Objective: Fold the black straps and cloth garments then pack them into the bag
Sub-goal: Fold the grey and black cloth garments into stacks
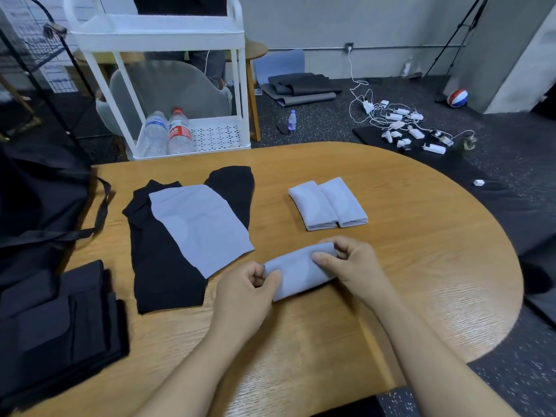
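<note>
A light blue cloth (298, 270), folded into a narrow band, lies near the middle of the wooden table (421, 236). My left hand (246, 291) pinches its left end and my right hand (350, 266) pinches its right end. Two folded light blue cloths (328, 204) sit side by side further back. To the left an unfolded light blue cloth (204, 227) lies flat on top of a black garment (162, 266). Folded black pieces (60, 317) are stacked at the table's left edge. The black bag (39, 200) with its strap stands at the far left.
A white rolling cart (168, 85) with two water bottles (168, 133) stands behind the table, with a grey chair behind it. On the dark floor beyond lie chargers and cables (400, 124), a small bottle (291, 119), grey mats and a ball (457, 97).
</note>
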Demonstrator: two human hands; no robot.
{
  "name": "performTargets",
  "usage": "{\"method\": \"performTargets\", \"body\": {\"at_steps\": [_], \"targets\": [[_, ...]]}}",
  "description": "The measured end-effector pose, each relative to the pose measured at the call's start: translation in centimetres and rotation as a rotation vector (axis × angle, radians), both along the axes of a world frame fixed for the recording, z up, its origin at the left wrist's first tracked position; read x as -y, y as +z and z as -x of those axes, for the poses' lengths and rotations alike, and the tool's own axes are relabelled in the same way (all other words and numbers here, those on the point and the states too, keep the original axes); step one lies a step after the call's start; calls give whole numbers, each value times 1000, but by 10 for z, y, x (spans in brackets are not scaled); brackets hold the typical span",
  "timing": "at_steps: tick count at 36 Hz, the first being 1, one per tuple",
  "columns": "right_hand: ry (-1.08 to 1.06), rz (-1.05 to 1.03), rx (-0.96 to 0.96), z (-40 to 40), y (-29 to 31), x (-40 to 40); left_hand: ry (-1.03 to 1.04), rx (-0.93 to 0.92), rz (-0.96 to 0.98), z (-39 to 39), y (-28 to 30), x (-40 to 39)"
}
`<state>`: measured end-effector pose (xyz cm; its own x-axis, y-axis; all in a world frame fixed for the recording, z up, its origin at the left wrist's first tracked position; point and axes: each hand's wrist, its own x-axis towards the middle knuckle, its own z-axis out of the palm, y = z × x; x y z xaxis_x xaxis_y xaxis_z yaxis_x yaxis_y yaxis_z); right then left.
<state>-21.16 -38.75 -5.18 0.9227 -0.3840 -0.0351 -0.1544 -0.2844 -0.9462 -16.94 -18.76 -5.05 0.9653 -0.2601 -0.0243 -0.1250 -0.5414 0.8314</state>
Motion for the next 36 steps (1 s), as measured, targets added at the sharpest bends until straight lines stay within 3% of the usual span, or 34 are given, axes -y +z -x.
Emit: {"method": "performTargets", "body": {"at_steps": [8,16,21,24,27,29,32,36], "targets": [[-212,217,-111,-12,-15,-14,188,12,-183,-1,-2,13],[-306,413,-230,-12,-14,-26,183,169,-241,1,-15,12],[-342,444,-239,-11,-14,-29,183,201,-237,1,-16,7],[-340,460,-249,-10,-13,-29,187,317,-293,4,-16,2],[-357,462,-244,-10,-12,-31,113,571,-301,14,-13,5],[-370,450,-236,-10,-11,-32,-40,693,-281,19,-13,10],[-381,443,-223,-8,-12,-32,-265,706,-479,21,-22,14],[-405,514,-81,0,-12,-33,-328,644,-648,21,-36,11]]}}
